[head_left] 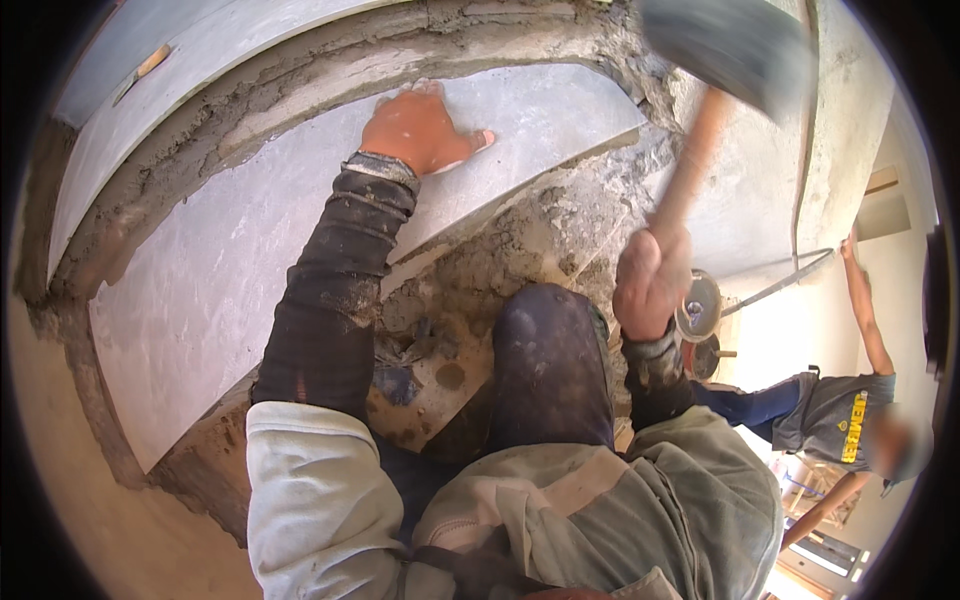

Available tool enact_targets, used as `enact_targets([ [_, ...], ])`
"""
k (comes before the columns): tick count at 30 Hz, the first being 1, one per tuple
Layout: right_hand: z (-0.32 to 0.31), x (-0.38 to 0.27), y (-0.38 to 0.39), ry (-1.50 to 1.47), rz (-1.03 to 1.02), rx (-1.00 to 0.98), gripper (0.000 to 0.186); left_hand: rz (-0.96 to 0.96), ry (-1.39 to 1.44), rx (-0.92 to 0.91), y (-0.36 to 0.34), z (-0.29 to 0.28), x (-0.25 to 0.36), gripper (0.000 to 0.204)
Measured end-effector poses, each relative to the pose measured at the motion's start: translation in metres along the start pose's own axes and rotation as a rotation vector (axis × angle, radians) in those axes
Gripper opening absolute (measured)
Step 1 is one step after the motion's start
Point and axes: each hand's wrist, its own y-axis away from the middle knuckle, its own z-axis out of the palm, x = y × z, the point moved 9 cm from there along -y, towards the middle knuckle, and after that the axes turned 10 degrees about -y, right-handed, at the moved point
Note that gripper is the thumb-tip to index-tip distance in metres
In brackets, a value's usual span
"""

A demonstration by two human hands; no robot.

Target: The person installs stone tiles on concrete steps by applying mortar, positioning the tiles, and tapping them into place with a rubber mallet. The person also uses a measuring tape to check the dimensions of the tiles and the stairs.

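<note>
A long grey stone slab [230, 270] lies across wet mortar in front of me, its right end cut at an angle. My left hand [418, 132] rests on the slab's upper face near the far edge, thumb stretched out and nothing held. Raised at the right, a mallet [690, 160] with a wooden handle and a big dark head is gripped in my right hand [652, 283]. Motion blurs its head, which is above and apart from the slab.
Rough mortar [530, 235] borders the slab's near edge. On the upper-left ledge lies a wooden-handled tool [153, 60]. A bucket [699, 305] stands right of my right hand. Further right, another person [820, 420] in a dark shirt has one arm stretched out against the wall.
</note>
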Motion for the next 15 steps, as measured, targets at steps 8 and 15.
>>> enact_targets([
  [8,0.047,0.038,0.002,0.182,0.138,-0.329,0.021,0.064,0.021,0.052,0.003,-0.006,-0.007,0.103],
  [15,-0.012,-0.005,0.012,-0.501,0.041,-0.042,0.022,0.1,0.036,0.11,-0.006,0.005,-0.019,0.103],
])
